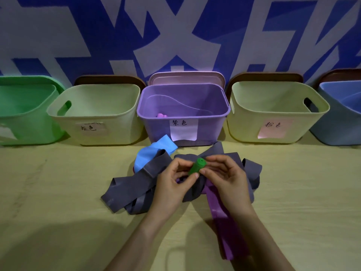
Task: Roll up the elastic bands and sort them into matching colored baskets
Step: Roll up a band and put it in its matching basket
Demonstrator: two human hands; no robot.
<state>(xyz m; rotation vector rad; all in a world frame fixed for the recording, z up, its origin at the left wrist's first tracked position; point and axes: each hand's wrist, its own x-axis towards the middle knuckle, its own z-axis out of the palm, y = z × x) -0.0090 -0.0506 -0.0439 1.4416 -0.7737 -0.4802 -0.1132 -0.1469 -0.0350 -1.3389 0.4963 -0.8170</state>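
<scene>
- Green elastic, wound into a short, tight cylinder, is judged to be light, soft and springy; the green roll [197,166] is likely to uncoil if the grip is slackened.
- A hold across the middle of the roll is judged safest, with the loose outer end pressed flat under a finger. If it is held by the two ends alone, the layers may be pushed out like a telescope.
- Its surface looks matt and rubbery, so little slipping is expected.
- The roll is seen as a deep, even green, with its round far end tilted up and away. Separate layers cannot be made out.
- It is held just above a heap of loose bands at the near middle of the table [58,192], in front of the purple basket [154,130].
- The left hand [173,184] is curled, and the roll's left side is pinched between its thumb and fingers.
- The right hand [224,178] is likewise curled, with its thumb tip and fingertips laid against the roll's right side.
- The green basket [25,114] at the far left, well apart from the roll, is judged to be the matching one.
- Unrolled grey bands [132,188], a blue band [154,151] and a purple band [220,218] are spread beneath the hands.
</scene>
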